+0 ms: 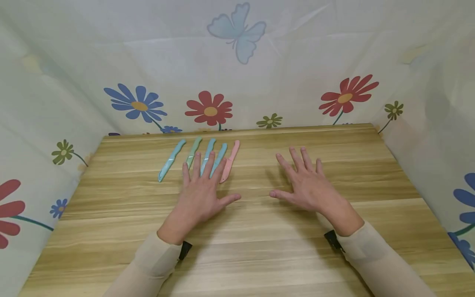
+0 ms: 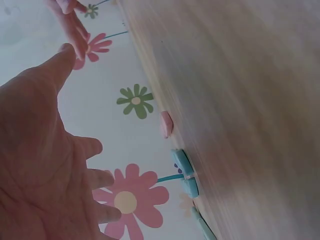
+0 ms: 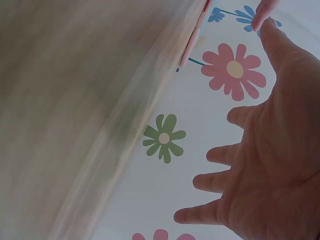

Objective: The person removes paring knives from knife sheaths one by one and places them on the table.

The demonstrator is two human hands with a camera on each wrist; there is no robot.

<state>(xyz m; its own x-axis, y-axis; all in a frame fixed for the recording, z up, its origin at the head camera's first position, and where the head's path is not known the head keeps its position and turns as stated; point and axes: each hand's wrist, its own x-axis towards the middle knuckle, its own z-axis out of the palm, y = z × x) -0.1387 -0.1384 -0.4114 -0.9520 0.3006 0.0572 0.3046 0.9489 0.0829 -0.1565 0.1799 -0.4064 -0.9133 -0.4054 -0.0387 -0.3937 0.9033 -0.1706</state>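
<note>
A row of several slim fruit knives lies on the wooden table (image 1: 259, 247), left of centre near the back. From left come a light blue knife (image 1: 172, 161), a green knife (image 1: 195, 149), two more blue knives (image 1: 209, 147) (image 1: 222, 153) side by side, and a pink knife (image 1: 232, 159). My left hand (image 1: 200, 197), palm down with spread fingers, overlaps the near ends of the middle knives in the head view. In the left wrist view its palm (image 2: 35, 165) holds nothing. To the right, my right hand (image 1: 311, 187) also spreads its fingers, holding nothing.
White cloth walls (image 1: 156, 53) printed with flowers and a butterfly enclose the table at the back and both sides. The table's back edge (image 1: 297, 128) runs just behind the knives. Dark wrist straps (image 1: 184, 250) show at both sleeves.
</note>
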